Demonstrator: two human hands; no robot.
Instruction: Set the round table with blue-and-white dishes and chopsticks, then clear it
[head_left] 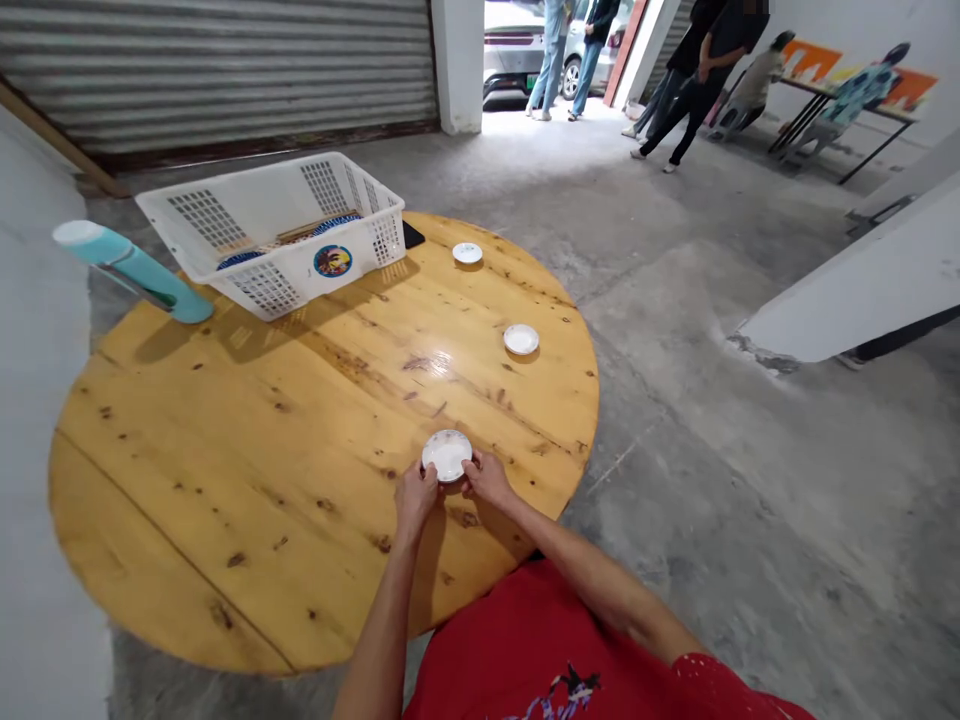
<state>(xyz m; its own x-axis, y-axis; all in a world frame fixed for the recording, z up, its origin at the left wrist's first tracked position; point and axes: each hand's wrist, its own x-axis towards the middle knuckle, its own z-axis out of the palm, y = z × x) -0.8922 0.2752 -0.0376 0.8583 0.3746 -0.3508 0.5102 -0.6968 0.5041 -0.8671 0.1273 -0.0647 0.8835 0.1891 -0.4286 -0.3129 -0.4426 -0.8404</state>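
Between my two hands is a small white saucer (448, 455) with a faint pattern along its rim, low over the near part of the round wooden table (247, 450). My left hand (417, 494) grips its left edge, thumb on top. On the opposite edge, my right hand (487, 477) pinches the rim in the same way. Whether the saucer's underside touches the wood I cannot tell. Two more white saucers lie farther off: one (521, 340) toward the right edge, another (467, 254) near the far edge.
A white plastic basket (352, 265) with blue-patterned things inside stands at the table's far left. Beside it are a turquoise bottle (150, 280) and a dark flat object (412, 236). A white pillar (847, 280) rises on the right. Several people stand or sit in the background.
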